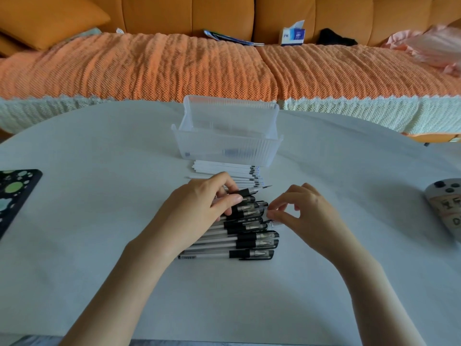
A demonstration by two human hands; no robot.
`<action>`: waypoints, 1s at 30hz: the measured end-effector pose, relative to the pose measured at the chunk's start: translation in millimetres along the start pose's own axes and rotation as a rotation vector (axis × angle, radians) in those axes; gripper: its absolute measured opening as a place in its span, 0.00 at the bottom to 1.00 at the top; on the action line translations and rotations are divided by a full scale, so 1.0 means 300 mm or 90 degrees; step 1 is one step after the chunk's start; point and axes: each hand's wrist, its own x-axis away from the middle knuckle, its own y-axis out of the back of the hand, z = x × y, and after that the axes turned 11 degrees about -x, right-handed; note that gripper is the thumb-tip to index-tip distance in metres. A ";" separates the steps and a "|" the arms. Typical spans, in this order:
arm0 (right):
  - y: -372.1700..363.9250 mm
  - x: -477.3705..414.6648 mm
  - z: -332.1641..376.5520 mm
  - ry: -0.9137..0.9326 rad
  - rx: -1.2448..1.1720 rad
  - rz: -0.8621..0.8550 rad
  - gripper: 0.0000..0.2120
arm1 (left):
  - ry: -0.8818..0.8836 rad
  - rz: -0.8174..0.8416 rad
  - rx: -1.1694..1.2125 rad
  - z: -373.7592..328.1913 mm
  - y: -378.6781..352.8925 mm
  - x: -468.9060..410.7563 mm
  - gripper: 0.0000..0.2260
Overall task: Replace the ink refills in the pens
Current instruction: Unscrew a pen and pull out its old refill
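Holding one uncapped pen [245, 191] clamped in left hand [199, 211] fingers, just above capped pens [252, 236]. Pinching clear cap [274, 223] with right hand [306, 216] fingertips. Probably only beginning: refills [224, 171] lying untouched beyond fingers.

We note: white-barrelled gel pens with black grips [245, 242] centre; white slim plastic refills [224, 169] at 12; clear ribbed plastic box [225, 146]; orange waffle-knit sofa cover [149, 68]; black green-dotted flat board [15, 193] at 9.
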 end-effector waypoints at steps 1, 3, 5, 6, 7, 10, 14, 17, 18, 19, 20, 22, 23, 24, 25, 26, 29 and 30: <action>0.002 -0.002 0.002 0.000 -0.010 -0.006 0.03 | -0.002 0.001 0.003 -0.001 -0.002 0.000 0.04; 0.009 -0.005 0.013 -0.003 -0.075 -0.033 0.02 | -0.005 0.001 0.013 -0.002 -0.006 -0.001 0.04; 0.021 -0.003 0.033 -0.024 -0.196 -0.073 0.01 | -0.009 -0.003 0.030 -0.007 -0.008 -0.002 0.04; 0.026 -0.003 0.044 -0.041 -0.265 -0.089 0.00 | -0.011 -0.007 0.038 -0.009 -0.010 -0.003 0.04; 0.028 -0.002 0.055 -0.060 -0.329 -0.099 0.00 | -0.013 -0.009 0.046 -0.013 -0.011 -0.003 0.04; 0.017 -0.005 0.079 -0.111 -0.493 -0.096 0.04 | -0.026 -0.013 0.074 -0.025 -0.017 -0.004 0.04; -0.001 -0.008 0.095 -0.138 -0.637 -0.097 0.10 | -0.041 -0.002 0.086 -0.039 -0.024 -0.005 0.04; 0.015 -0.011 0.089 -0.147 -0.710 -0.143 0.08 | -0.038 -0.001 0.090 -0.040 -0.023 -0.004 0.05; 0.029 -0.013 0.082 -0.150 -0.738 -0.168 0.06 | -0.036 0.000 0.083 -0.038 -0.022 -0.004 0.05; 0.046 -0.014 0.074 -0.153 -0.766 -0.197 0.05 | -0.034 0.000 0.073 -0.034 -0.020 -0.004 0.05; 0.067 -0.015 0.062 -0.154 -0.787 -0.232 0.05 | -0.031 0.002 0.063 -0.030 -0.019 -0.003 0.05; 0.110 -0.015 0.032 -0.153 -0.795 -0.316 0.06 | -0.029 0.008 0.041 -0.021 -0.018 -0.001 0.05; 0.131 -0.014 0.014 -0.156 -0.782 -0.360 0.06 | -0.030 0.011 0.028 -0.019 -0.018 0.001 0.05; 0.149 -0.012 -0.006 -0.162 -0.756 -0.399 0.07 | -0.032 0.012 0.017 -0.016 -0.018 0.002 0.05; 0.163 -0.010 -0.024 -0.172 -0.714 -0.429 0.07 | -0.032 0.013 0.010 -0.014 -0.017 0.003 0.04; 0.174 -0.008 -0.043 -0.183 -0.647 -0.450 0.08 | -0.032 0.014 0.008 -0.012 -0.017 0.004 0.04; 0.179 -0.004 -0.088 -0.221 -0.349 -0.418 0.10 | -0.028 0.011 0.006 -0.010 -0.014 0.005 0.04; 0.171 -0.005 -0.096 -0.231 -0.268 -0.392 0.10 | -0.026 0.010 0.006 -0.009 -0.012 0.005 0.04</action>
